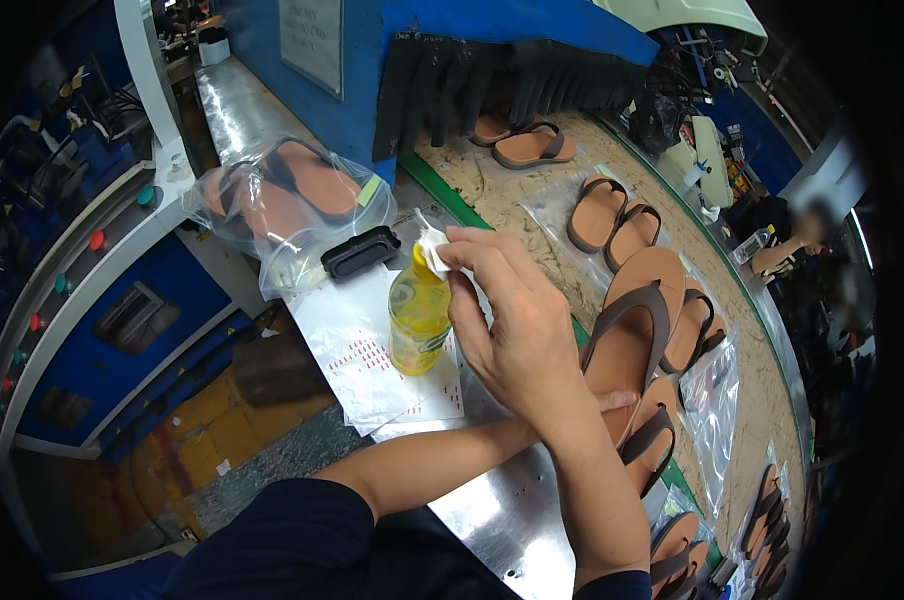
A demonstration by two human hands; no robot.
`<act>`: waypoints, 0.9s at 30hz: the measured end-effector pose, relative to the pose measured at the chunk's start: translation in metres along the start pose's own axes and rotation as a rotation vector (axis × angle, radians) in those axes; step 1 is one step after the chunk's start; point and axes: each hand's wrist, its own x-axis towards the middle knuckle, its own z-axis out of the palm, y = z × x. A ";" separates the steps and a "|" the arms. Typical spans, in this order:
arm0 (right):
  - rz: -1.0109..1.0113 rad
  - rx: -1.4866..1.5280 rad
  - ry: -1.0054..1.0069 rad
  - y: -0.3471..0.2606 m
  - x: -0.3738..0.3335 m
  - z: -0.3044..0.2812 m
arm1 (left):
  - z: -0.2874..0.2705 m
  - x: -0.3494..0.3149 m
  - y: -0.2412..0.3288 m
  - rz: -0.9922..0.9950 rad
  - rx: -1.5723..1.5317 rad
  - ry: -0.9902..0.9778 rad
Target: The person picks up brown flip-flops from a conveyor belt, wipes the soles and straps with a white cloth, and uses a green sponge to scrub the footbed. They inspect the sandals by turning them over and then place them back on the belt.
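My left arm crosses beneath my right one. My left hand [617, 400], mostly hidden behind my right wrist, grips a tan flip-flop [617, 362] with a dark brown strap, thumb on its footbed. My right hand [517, 325] pinches a crumpled white cloth or tissue [434, 248] against the yellow top of a clear bottle [418, 325] holding yellow liquid. The bottle stands on printed paper sheets [357, 375]. Beside it lies a black block-like object [362, 254], perhaps a brush. Behind that, a clear plastic bag [272, 195] holds a pair of tan sandals.
A conveyor belt [707, 270] runs along the right, carrying several pairs of flip-flops [612, 220] and plastic bags. Its far end passes under black curtain strips [512, 80] of a blue machine [472, 25]. A button panel [97, 240] stands left. Another person sits at far right.
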 end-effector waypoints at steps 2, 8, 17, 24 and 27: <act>0.028 -0.016 -0.047 -0.007 -0.001 -0.001 | -0.001 0.000 0.001 -0.008 0.006 -0.003; 0.030 -0.007 0.041 0.007 -0.010 0.016 | 0.008 0.003 0.021 -0.227 0.064 0.006; 0.797 0.961 0.640 0.046 -0.032 -0.008 | 0.022 0.003 0.036 -0.023 -0.040 0.089; 0.963 1.479 0.744 0.046 -0.029 -0.002 | -0.006 0.006 0.015 -0.271 0.274 0.170; 1.000 1.318 0.682 0.063 -0.043 -0.007 | 0.021 -0.008 0.049 -0.348 0.232 0.177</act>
